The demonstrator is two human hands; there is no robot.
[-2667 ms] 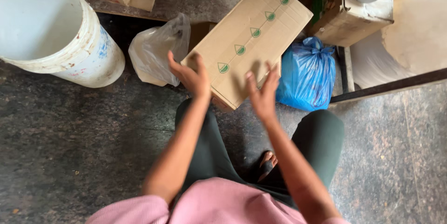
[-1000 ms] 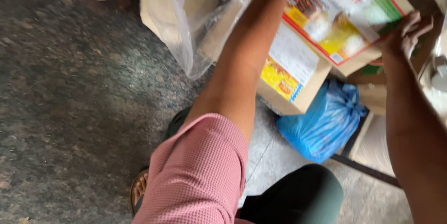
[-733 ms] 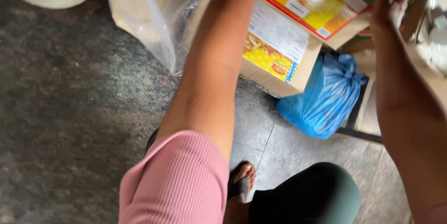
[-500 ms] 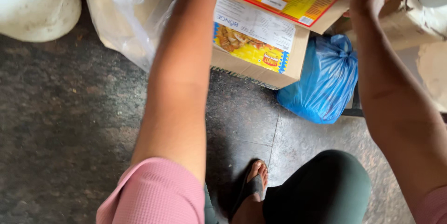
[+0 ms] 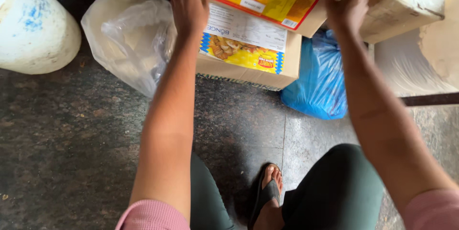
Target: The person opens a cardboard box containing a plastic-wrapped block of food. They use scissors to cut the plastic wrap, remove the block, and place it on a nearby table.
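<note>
A: Where are the arms?

B: Both reach forward and up from the pink sleeves, nearly straight; the left hand (image 5: 189, 5) lies with its back to the camera against the left edge of the printed cardboard box (image 5: 248, 34); the right hand (image 5: 346, 5) is at the box's upper right corner, fingers spread and pressed on the flap.

A: Are the fingers clamped on it?

B: On the left, the fingers are extended along the box side, thumb towards the printed face; their tips run out of view at the top, so I cannot tell if they curl round the edge; on the right they are splayed, touching the flap rather than clenched.

A: And the box itself?

B: It is on the dark stone floor (image 5: 71, 139), tilted, its colourful flap lifted; a clear plastic bag (image 5: 129, 39) touches its left side; a blue plastic bag (image 5: 318, 79) sits just beside its right; a white bucket (image 5: 33, 24) stands well to the left; a sandalled foot (image 5: 268, 192) shows between the knees
</note>
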